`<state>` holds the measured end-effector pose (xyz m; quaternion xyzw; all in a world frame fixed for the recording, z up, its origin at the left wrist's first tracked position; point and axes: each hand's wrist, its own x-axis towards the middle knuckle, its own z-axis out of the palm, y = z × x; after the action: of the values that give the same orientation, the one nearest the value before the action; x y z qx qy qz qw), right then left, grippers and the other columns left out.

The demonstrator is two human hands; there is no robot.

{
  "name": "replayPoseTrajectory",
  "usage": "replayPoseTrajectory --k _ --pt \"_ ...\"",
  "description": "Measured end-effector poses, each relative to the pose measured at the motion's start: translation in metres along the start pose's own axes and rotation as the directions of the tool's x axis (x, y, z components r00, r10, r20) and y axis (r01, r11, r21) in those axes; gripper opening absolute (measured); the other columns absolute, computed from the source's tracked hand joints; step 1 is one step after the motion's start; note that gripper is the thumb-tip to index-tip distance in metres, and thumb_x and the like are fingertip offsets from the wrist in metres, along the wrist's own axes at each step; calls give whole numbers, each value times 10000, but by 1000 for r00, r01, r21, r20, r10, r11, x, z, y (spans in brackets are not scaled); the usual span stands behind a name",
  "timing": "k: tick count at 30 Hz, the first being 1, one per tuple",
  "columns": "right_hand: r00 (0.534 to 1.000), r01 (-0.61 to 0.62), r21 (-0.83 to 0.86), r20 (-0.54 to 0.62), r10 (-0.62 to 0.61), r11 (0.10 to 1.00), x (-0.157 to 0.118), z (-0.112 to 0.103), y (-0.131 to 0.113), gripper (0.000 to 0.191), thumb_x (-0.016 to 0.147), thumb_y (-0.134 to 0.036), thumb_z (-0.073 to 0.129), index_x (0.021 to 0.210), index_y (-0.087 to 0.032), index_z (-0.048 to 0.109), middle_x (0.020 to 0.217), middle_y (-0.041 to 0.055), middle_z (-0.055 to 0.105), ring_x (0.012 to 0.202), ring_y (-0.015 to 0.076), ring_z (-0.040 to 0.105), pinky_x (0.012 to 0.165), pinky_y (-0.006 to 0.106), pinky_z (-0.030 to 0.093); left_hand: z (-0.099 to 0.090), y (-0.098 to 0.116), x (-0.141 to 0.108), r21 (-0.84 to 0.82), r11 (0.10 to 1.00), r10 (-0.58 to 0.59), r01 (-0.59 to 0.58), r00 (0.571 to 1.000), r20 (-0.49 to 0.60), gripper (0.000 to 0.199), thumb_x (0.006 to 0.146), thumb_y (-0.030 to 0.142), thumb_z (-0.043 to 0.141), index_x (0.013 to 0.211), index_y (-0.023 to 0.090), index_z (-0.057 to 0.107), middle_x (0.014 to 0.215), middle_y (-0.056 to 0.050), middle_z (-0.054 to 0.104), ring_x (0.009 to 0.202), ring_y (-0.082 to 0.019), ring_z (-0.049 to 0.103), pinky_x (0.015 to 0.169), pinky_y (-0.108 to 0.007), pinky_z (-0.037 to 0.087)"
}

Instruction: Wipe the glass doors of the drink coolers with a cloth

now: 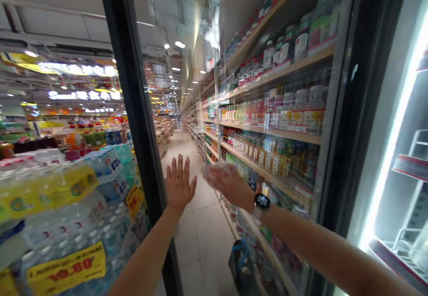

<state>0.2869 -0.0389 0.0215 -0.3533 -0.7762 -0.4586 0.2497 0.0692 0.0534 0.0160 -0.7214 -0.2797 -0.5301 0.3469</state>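
Note:
A glass door (190, 122) with a dark frame stands open in front of me. My left hand (180, 182) lies flat against the glass near the frame's left edge, fingers spread and holding nothing. Over the glass to its right is my right hand (230, 184), smeared by motion, with a dark-faced watch (262, 201) on the wrist. A thin, whitish, crumpled wipe (219, 168) appears at its fingers; blur hides its exact shape. Drink bottles on wooden shelves (267, 129) show in and through the glass.
At the left are stacked packs of bottled water (107, 166) with a yellow price sign (67, 269). A lit cooler with wire racks (414, 175) is at the right. A dark container (239, 265) stands on the tiled floor (197, 224). An aisle runs ahead.

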Motion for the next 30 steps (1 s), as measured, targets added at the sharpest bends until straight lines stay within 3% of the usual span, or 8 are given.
replayPoseTrajectory --k 4,8,13,17,20,24,27,30 --pt "928 -345 -46 -165 333 938 94 -51 60 616 930 -101 416 1526 -196 292 1601 108 289 1495 253 205 1225 574 84 1 2 -3 5 1000 -2 2 1000 13 669 969 386 382 1551 159 142 1616 -142 159 1507 -287 62 1219 -513 104" --pt "926 -336 -22 -190 326 942 107 -38 46 601 921 -105 428 1510 -176 331 1601 114 288 1497 257 201 1226 543 117 -8 2 -3 -21 1000 3 -3 1000 17 646 971 380 372 1544 150 183 1606 -150 212 1507 -284 91 1215 -504 134" --pt "998 -55 75 -39 59 996 39 33 -49 636 874 -39 406 1495 -162 359 1550 103 394 1442 207 336 1210 449 229 -21 -23 16 -51 996 71 -72 997 -24 590 970 353 354 1528 188 257 1555 -130 361 1472 -256 259 1199 -477 209" --pt "995 84 205 35 -93 975 -49 89 -131 633 861 -49 403 1484 -158 377 1518 54 455 1381 147 424 1144 348 371 -17 -41 33 -16 1000 3 -4 999 -39 635 986 414 321 1542 139 186 1598 -171 237 1506 -288 111 1195 -511 183" --pt "992 115 235 13 -122 965 -92 111 -161 554 903 -78 398 1426 -244 468 1449 -21 542 1291 83 510 1090 246 422 -12 -43 35 -25 1000 -2 2 1000 -29 640 994 454 271 1545 145 169 1615 -163 183 1511 -282 77 1198 -505 163" --pt "985 166 131 17 -169 977 -57 87 -124 535 928 -53 350 1403 -254 493 1457 -46 531 1302 80 498 1147 262 355 -13 -42 32 -56 998 6 -8 999 -34 640 997 473 227 1545 146 175 1619 -156 177 1512 -272 77 1203 -486 147" --pt "999 42 -2 -22 -42 999 28 37 -55 596 903 -11 326 1460 -202 419 1526 33 444 1407 171 387 1233 440 190 -15 -42 31 -83 996 10 -12 1000 -17 651 993 492 221 1544 147 181 1618 -159 177 1511 -287 77 1200 -503 144" --pt "965 -233 -56 -134 224 971 111 -7 7 585 924 -73 397 1493 -207 363 1587 87 327 1480 247 251 1226 568 106 -15 -42 32 -98 995 0 -1 1000 -12 664 989 511 231 1543 146 187 1618 -157 175 1511 -292 72 1204 -505 125"
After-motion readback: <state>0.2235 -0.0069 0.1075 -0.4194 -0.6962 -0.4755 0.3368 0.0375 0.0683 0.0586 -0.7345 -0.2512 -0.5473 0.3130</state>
